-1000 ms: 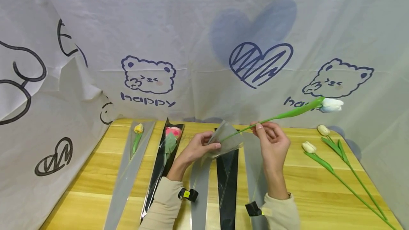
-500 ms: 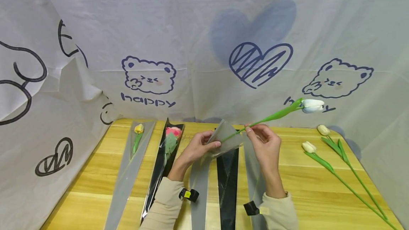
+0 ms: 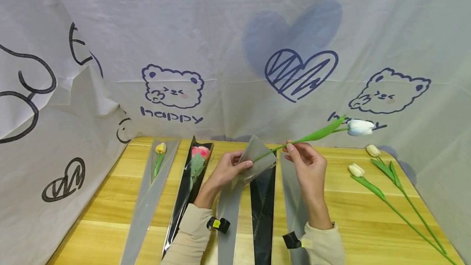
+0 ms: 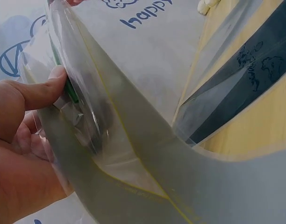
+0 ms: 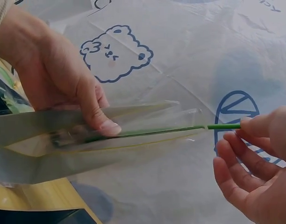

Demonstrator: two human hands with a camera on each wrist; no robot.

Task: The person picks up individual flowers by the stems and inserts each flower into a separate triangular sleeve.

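Observation:
My left hand (image 3: 228, 171) grips the mouth end of a grey, clear-fronted flower sleeve (image 3: 262, 159), lifting it off the table while its tail trails down toward me. In the left wrist view, the thumb presses the clear film over a green stem end (image 4: 72, 89) inside the sleeve. My right hand (image 3: 310, 171) pinches the stem of a white-and-pale-blue tulip (image 3: 360, 127) between thumb and index finger, its other fingers loosely bent. Seen from the right wrist, the bare stem (image 5: 223, 126) runs from those fingertips into the sleeve's mouth. The bloom points up to the right, outside the sleeve.
On the wooden table (image 3: 331, 240), a yellow tulip (image 3: 160, 148) in a grey sleeve and a pink flower (image 3: 200, 152) in a black sleeve lie left. A black sleeve (image 3: 263, 216) and grey sleeve (image 3: 290, 183) lie centrally. Two white tulips (image 3: 356, 169) lie right; printed cloth (image 3: 235, 93) hangs behind.
The tulip has moved left, its stem going further into the sleeve. My right hand has shifted left, then slightly back right, and pinches nearer the bloom. My left hand stays nearly still.

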